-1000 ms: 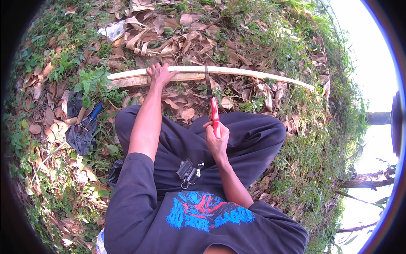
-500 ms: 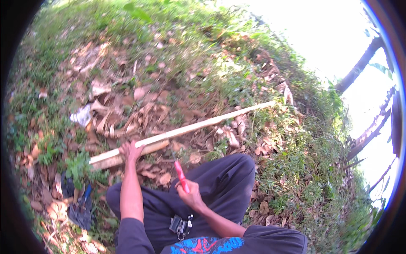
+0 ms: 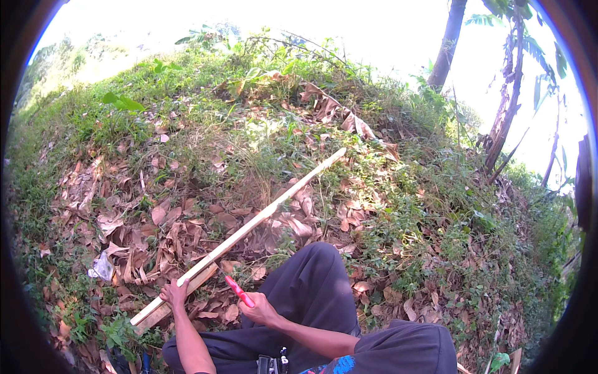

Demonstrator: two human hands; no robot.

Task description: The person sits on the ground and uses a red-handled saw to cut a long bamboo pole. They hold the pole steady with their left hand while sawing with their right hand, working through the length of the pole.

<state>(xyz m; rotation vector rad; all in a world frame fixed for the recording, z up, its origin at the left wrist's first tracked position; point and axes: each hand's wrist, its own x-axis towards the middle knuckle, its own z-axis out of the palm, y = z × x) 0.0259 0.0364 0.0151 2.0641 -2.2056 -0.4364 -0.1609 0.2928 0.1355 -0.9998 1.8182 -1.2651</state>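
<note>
A long pale wooden strip (image 3: 268, 210) runs slantwise from the lower left up to the middle of the head view. Against its near side lies a shorter, thicker wooden piece (image 3: 202, 276). My left hand (image 3: 174, 293) is closed around both pieces near their lower left ends. In my closed right hand (image 3: 261, 310) is a red-handled tool (image 3: 239, 291) with a thin dark shaft or blade, whose exact kind I cannot make out. Its tip points toward the near end of the shorter piece; whether they touch, I cannot tell.
Dry brown leaves (image 3: 174, 240) and green weeds cover the sloping ground. A white plastic scrap (image 3: 101, 267) lies at the left. My bent leg (image 3: 311, 283) is just beyond my right forearm. Tree trunks (image 3: 447, 47) rise at the far right.
The view has tilted upward, showing more of the slope. The long strip now slants more steeply, and the tool's tip has come closer to the short piece's end. Both hands keep their hold.
</note>
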